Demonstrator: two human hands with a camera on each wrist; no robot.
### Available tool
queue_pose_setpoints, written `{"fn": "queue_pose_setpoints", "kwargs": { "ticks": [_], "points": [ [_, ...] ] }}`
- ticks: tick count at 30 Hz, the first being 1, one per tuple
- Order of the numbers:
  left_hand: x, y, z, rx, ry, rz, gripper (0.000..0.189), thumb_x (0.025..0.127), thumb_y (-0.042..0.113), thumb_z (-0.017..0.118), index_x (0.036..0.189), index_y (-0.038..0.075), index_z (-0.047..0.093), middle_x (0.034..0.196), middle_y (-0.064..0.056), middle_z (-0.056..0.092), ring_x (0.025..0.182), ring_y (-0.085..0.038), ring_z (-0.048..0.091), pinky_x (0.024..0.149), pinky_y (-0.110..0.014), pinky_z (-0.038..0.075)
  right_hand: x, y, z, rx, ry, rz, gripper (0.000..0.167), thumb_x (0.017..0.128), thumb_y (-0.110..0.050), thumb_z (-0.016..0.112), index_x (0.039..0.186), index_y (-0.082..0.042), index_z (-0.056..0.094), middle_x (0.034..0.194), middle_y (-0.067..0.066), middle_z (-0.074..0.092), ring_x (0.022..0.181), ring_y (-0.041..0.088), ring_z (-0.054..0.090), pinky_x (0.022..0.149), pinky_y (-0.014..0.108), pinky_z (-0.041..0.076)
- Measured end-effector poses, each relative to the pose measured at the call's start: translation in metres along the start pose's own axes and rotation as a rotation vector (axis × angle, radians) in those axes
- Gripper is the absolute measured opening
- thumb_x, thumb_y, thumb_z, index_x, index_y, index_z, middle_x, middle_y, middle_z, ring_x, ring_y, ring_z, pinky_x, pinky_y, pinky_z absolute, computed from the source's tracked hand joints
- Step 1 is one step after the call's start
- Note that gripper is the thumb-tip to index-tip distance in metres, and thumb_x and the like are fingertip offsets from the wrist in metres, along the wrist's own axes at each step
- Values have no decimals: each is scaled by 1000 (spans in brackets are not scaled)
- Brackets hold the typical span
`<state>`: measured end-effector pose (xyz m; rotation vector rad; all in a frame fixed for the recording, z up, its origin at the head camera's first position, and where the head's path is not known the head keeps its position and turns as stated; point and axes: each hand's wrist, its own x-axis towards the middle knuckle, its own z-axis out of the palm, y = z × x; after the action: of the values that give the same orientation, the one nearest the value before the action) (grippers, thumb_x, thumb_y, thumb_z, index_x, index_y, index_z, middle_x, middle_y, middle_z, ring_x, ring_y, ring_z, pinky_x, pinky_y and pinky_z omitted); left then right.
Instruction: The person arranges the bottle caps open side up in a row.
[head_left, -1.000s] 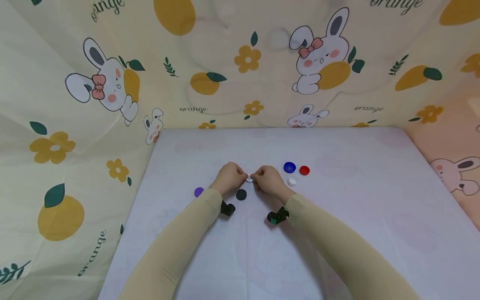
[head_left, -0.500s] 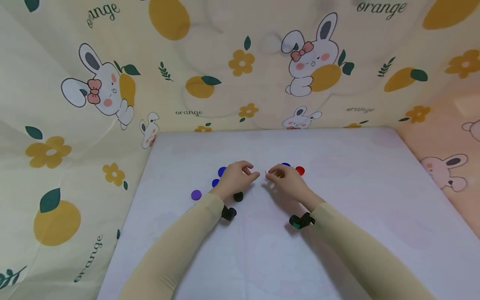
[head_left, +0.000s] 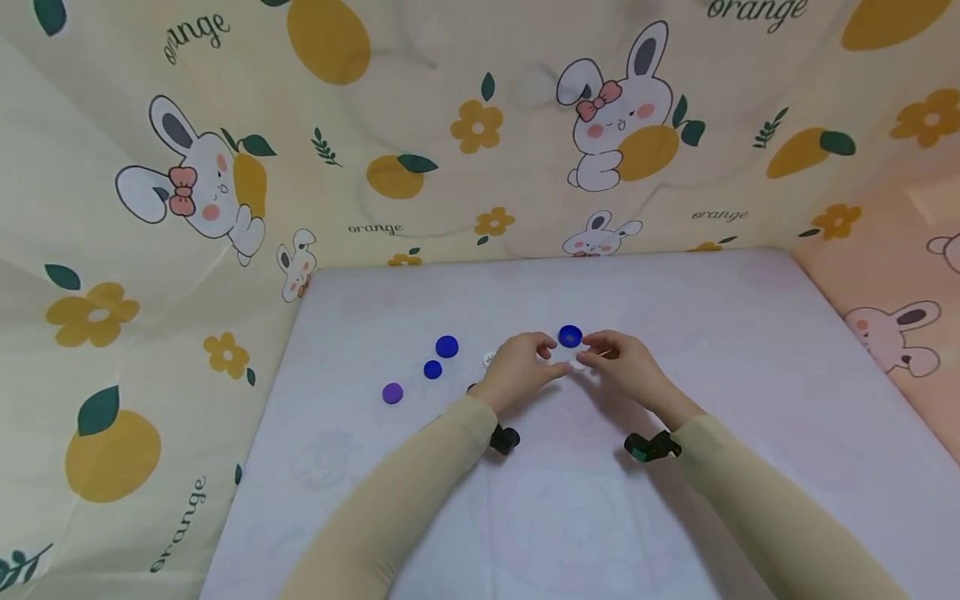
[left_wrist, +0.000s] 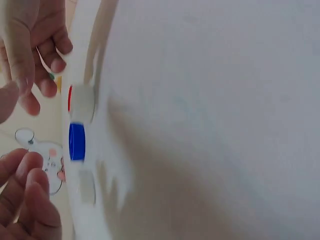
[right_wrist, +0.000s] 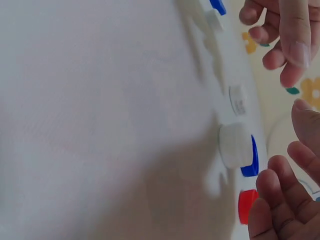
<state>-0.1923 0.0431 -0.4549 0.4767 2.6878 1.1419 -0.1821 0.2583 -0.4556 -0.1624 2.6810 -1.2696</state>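
In the head view, my left hand [head_left: 521,367] and right hand [head_left: 622,367] face each other over the table with fingertips apart, holding nothing. A white bottle cap [head_left: 576,365] shows low between them, partly covered by fingers. Just behind it sits a blue cap [head_left: 570,336] with its hollow side up. The right wrist view shows the larger white cap [right_wrist: 235,145] overlapping the blue cap [right_wrist: 252,162], with a red cap [right_wrist: 247,206] near my right fingers. A smaller white cap [right_wrist: 237,100] stands beside these. Fingers of both hands are loosely bent.
On the left lie two blue caps, a larger one [head_left: 447,347] and a smaller one [head_left: 432,369], plus a purple cap [head_left: 392,393]. My left hand partly hides a marked white cap [head_left: 489,359] and a black cap [head_left: 471,388]. Patterned cloth [head_left: 405,192] hangs behind the table.
Both hands have left the marked white cap and moved right to another white cap. The caps on the left have come into view; the red cap is now hidden in the head view.
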Motion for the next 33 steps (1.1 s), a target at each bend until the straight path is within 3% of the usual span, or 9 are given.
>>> {"fn": "queue_pose_setpoints", "kwargs": {
  "ticks": [8, 18, 24, 29, 33],
  "points": [
    [7, 8, 20, -119, 0, -66, 42, 83, 34, 78, 115, 10, 66, 89, 5, 63, 81, -8, 58, 75, -25, 47, 3, 14, 0, 44, -41, 26, 52, 88, -40, 70, 127, -7, 60, 104, 8, 66, 98, 24, 59, 82, 37, 46],
    [14, 0, 38, -138, -29, -66, 44, 87, 28, 75, 122, 5, 63, 83, 8, 63, 80, -6, 58, 76, -22, 47, 6, 24, 5, 33, -77, 66, 44, 90, -33, 70, 126, -10, 61, 106, 8, 65, 99, 25, 57, 86, 38, 47],
    [13, 9, 41, -130, -43, -112, 33, 88, 28, 73, 114, 10, 66, 83, 8, 62, 79, -7, 57, 74, -23, 47, 3, 30, 4, 0, -104, 102, 47, 88, -41, 70, 126, -15, 61, 108, 6, 62, 100, 25, 54, 89, 40, 45],
    [12, 10, 44, -75, -17, -128, 24, 89, 26, 72, 108, 13, 66, 79, 9, 58, 75, -7, 55, 70, -22, 45, 3, 32, 7, -5, -107, 83, 40, 90, -35, 69, 125, -16, 62, 104, 5, 63, 96, 25, 54, 87, 39, 45],
    [12, 6, 45, -107, -14, -146, 22, 89, 23, 72, 107, 13, 65, 77, 8, 59, 67, -8, 57, 64, -22, 47, 4, 33, 11, -7, -108, 70, 37, 92, -30, 68, 125, -16, 62, 100, 5, 63, 93, 24, 54, 83, 38, 44]
  ]
}}
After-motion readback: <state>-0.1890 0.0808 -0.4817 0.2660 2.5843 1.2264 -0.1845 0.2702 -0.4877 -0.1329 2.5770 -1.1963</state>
